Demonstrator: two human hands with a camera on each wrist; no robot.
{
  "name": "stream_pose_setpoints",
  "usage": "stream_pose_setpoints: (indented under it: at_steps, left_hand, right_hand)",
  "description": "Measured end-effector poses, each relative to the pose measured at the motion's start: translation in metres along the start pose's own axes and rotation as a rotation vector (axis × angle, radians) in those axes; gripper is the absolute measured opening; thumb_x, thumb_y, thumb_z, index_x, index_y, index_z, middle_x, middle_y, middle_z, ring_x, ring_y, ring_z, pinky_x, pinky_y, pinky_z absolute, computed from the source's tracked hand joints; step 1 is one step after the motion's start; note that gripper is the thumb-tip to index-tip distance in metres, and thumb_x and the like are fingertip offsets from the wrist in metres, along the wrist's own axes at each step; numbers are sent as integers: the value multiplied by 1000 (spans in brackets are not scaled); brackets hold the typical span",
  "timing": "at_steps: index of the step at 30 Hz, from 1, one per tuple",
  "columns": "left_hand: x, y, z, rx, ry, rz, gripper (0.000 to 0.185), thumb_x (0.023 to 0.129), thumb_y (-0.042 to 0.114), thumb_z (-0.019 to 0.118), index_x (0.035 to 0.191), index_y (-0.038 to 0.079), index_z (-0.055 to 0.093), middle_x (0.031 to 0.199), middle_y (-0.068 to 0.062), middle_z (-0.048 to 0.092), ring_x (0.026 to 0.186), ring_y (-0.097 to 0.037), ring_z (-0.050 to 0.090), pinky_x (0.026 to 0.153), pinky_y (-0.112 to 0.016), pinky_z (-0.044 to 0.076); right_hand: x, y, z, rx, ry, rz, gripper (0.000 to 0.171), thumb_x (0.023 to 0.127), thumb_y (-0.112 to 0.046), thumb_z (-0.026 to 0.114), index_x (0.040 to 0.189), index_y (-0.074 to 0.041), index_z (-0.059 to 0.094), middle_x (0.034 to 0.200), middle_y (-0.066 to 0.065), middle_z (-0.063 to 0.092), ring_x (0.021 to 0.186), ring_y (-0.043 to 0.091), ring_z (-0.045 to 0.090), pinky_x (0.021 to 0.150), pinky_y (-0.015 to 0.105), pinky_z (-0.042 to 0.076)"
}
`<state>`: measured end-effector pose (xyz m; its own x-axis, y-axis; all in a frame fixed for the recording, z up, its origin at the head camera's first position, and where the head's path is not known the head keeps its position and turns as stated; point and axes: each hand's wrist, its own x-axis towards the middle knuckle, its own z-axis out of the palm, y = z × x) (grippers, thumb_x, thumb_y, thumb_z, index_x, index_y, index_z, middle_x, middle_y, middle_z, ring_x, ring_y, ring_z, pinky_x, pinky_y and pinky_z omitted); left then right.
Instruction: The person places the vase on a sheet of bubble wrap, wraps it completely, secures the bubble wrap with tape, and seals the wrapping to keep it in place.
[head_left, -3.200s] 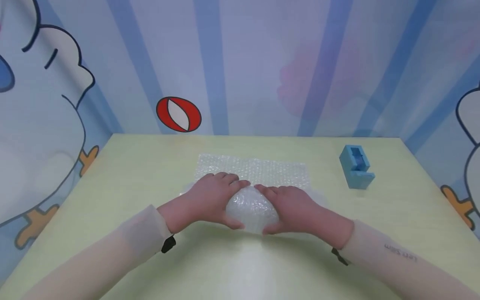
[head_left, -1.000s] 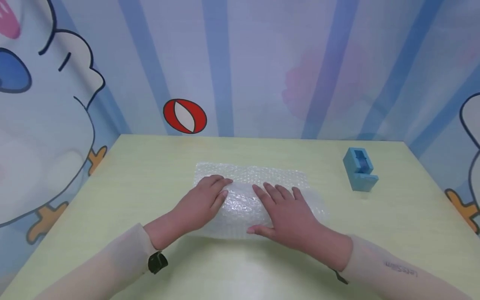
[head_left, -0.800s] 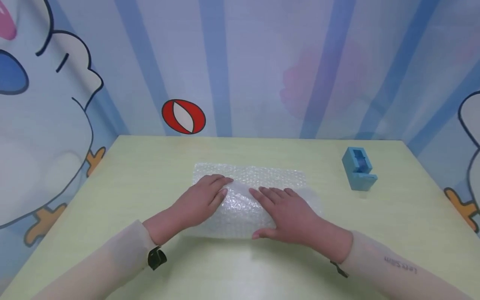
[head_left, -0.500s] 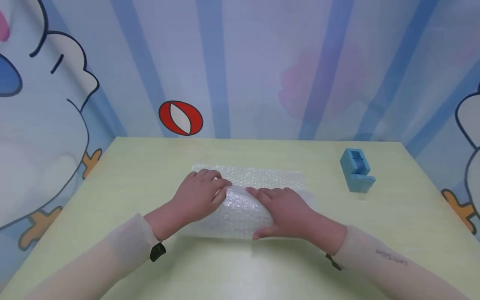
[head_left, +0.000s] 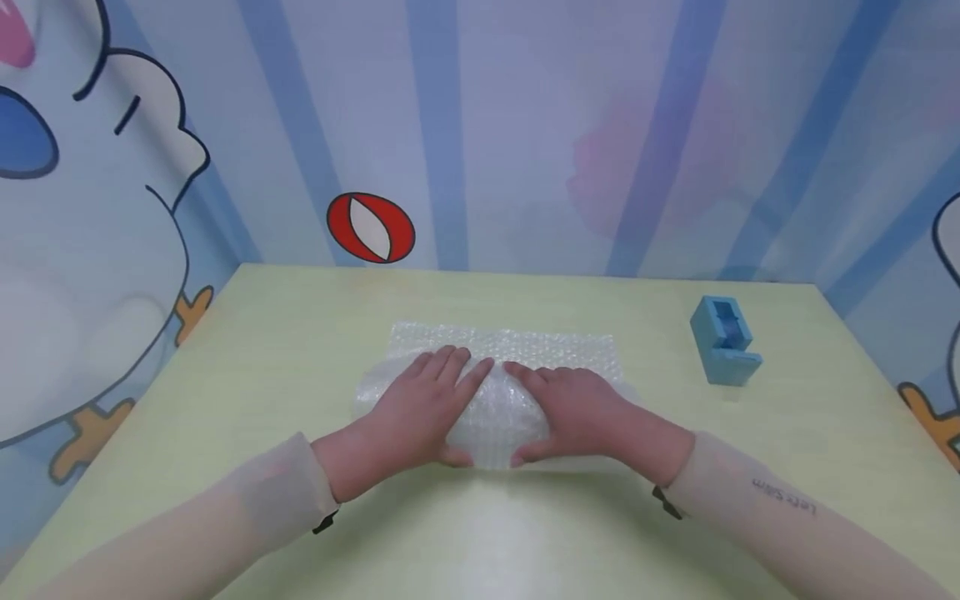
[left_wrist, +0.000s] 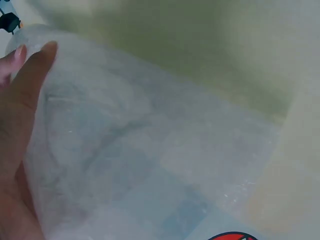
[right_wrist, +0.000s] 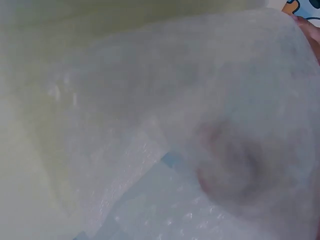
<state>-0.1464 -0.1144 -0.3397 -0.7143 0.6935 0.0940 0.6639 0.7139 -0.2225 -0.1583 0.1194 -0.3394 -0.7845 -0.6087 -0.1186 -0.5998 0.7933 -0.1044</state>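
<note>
A clear bubble wrap bundle (head_left: 498,421) bulges up at the middle of the table, with a flat part of the sheet spreading behind it. My left hand (head_left: 420,408) grips its left half, thumb on the near side and fingers over the top. Mirroring it, my right hand (head_left: 581,412) holds the right half, the two index fingertips close together. In the left wrist view, the thumb and fingers of the left hand (left_wrist: 22,115) curve round the wrap (left_wrist: 150,110). Through the cloudy wrap (right_wrist: 150,75) in the right wrist view, a dark, reddish rounded shape shows dimly.
A light blue tape dispenser (head_left: 725,342) stands at the back right of the pale yellow table (head_left: 300,333). Cartoon-printed panels (head_left: 517,125) rise at the back and both sides.
My left hand has shifted from the bundle's left side towards its middle, its thumb now on the near side. My right hand has closed in slightly, its fingers less spread.
</note>
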Motion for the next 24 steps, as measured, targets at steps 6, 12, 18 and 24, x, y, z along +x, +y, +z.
stream_pose_setpoints:
  at_steps: [6,12,18,24]
  left_hand:
    - [9,-1,-8,8,-87,-7,117,63,59,92,155,10,39,141,-20,54,130,-37,54,104,-50,54]
    - [14,-10,-15,-133,-164,-4,111,66,46,94,155,11,38,144,-19,52,134,-37,51,110,-53,50]
    - [13,-19,-19,-301,-271,19,105,66,43,93,152,8,42,143,-15,57,130,-34,56,108,-52,52]
    - [15,-25,-21,-361,-314,29,97,67,40,93,146,9,47,140,-11,60,126,-32,59,104,-51,55]
  right_hand:
    - [6,7,-6,56,-99,0,115,75,-63,82,160,-6,30,143,19,62,122,35,68,96,49,58]
    - [13,12,-11,123,-160,12,105,79,-43,84,160,-6,29,139,15,64,109,28,70,90,46,59]
    - [14,13,-11,340,-277,-33,98,80,-36,81,159,-9,30,129,11,67,105,22,64,95,46,56]
    - [16,18,-10,420,-337,-61,96,80,-42,80,159,-13,32,130,7,65,109,20,62,98,46,53]
